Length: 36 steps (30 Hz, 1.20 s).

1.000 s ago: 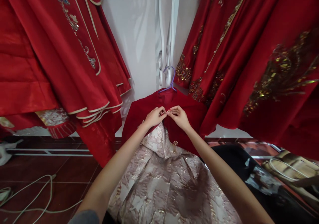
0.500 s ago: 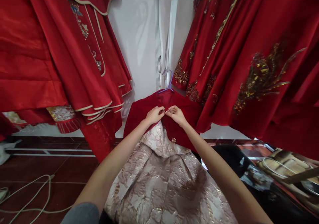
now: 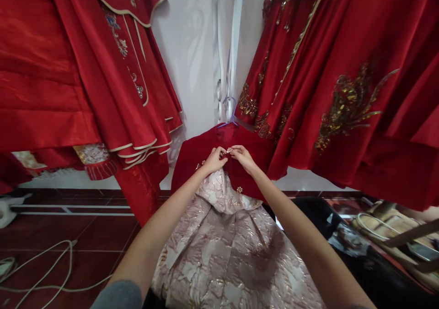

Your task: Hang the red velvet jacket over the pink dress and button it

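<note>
A short dark red jacket (image 3: 187, 155) hangs on a purple hanger (image 3: 233, 116) over a pale pink-gold brocade dress (image 3: 219, 249). My left hand (image 3: 215, 159) pinches the jacket's front edge near the neckline. Meeting it from the other side, my right hand (image 3: 243, 158) has its fingertips closed on a pearly flower-shaped button (image 3: 229, 150). A second such button (image 3: 239, 190) sits lower on the jacket's right front. The fingers partly hide the spot where the two front edges meet.
Red embroidered garments (image 3: 130, 84) hang on the left, and red sequined gowns (image 3: 346, 103) on the right. A white cable (image 3: 68, 263) lies on the dark tiled floor. A wooden slatted object (image 3: 404, 235) and a black item (image 3: 315, 213) are at lower right.
Between the fingertips, the pearly button now shows more plainly. Some ornaments by my left wrist have come into sight. Both hands stay at the jacket's neckline; the view has shifted slightly.
</note>
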Motion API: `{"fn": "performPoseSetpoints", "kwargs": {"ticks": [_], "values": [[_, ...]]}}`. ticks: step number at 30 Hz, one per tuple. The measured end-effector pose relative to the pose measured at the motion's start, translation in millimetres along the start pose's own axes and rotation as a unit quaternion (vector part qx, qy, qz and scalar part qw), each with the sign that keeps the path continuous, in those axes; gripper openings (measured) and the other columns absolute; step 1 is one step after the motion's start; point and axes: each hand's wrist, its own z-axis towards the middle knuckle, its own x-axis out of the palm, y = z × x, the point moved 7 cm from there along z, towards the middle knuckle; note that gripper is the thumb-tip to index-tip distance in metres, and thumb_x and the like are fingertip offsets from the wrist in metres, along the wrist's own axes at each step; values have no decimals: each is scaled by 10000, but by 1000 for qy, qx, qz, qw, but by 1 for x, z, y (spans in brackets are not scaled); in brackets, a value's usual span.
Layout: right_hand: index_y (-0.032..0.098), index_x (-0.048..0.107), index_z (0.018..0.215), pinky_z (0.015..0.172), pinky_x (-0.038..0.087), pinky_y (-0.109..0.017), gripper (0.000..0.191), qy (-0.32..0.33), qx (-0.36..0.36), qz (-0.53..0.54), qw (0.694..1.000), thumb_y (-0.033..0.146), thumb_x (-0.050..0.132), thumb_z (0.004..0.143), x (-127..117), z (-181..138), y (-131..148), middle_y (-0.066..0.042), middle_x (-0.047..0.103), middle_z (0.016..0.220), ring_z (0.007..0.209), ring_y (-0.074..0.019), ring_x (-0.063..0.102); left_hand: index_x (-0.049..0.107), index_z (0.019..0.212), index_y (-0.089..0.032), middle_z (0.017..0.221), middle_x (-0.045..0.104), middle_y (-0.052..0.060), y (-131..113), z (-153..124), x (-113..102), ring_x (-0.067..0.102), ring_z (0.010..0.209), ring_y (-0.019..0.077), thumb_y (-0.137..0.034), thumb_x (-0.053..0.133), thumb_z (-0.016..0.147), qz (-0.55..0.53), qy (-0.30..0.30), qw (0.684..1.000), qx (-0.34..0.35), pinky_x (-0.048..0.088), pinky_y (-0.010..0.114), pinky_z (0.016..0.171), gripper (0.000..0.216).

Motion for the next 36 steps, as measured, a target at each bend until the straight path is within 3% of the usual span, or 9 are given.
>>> {"fn": "performPoseSetpoints", "kwargs": {"ticks": [5, 12, 21, 29, 33, 36], "values": [[210, 542, 857, 813, 478, -309, 286, -9, 6, 10, 1000, 292, 669, 614, -1, -2, 2, 4, 645, 833, 810, -137, 615, 466, 1012, -177, 932, 517, 35, 3, 1, 2, 521, 847, 145, -131, 553, 772, -27, -35, 999, -1, 441, 301, 799, 259], [213, 524, 816, 751, 479, -295, 373, -11, 16, 19, 1000, 375, 742, 561, 0, 5, -4, 20, 625, 753, 769, -148, 618, 455, 1019, -210, 962, 463, 28, -6, -5, 10, 436, 999, 209, -164, 647, 695, -19, 29, 999, 10, 409, 388, 928, 379], [210, 545, 824, 807, 489, -320, 381, 18, 6, 28, 999, 299, 766, 528, -1, 4, -3, 3, 662, 776, 785, -154, 637, 381, 1103, -168, 1119, 362, 96, -2, -8, 19, 400, 1083, 227, -170, 612, 702, -18, 23, 1000, -7, 374, 430, 998, 462], [223, 500, 775, 797, 504, -353, 362, -24, -19, 3, 1000, 257, 746, 511, -2, 13, -7, 24, 603, 715, 735, -158, 611, 328, 1209, -145, 1200, 334, 136, -5, -16, 21, 395, 1139, 258, -191, 627, 685, 3, 26, 1000, 13, 364, 461, 1024, 605], [222, 511, 863, 845, 493, -362, 281, -37, -56, -6, 998, 315, 661, 644, -5, -11, 2, -34, 637, 888, 873, -177, 620, 230, 1330, -121, 1290, 305, 179, -15, -44, 21, 354, 1218, 297, -203, 617, 700, 81, -17, 996, 27, 333, 474, 1036, 744], [227, 502, 936, 868, 473, -362, 261, -81, -102, -49, 990, 311, 616, 717, -9, -47, 3, -60, 596, 1035, 933, -181, 586, 250, 1348, -153, 1315, 312, 169, -18, -71, 15, 359, 1231, 316, -177, 582, 726, 165, -67, 984, 5, 333, 479, 1010, 706]]}}
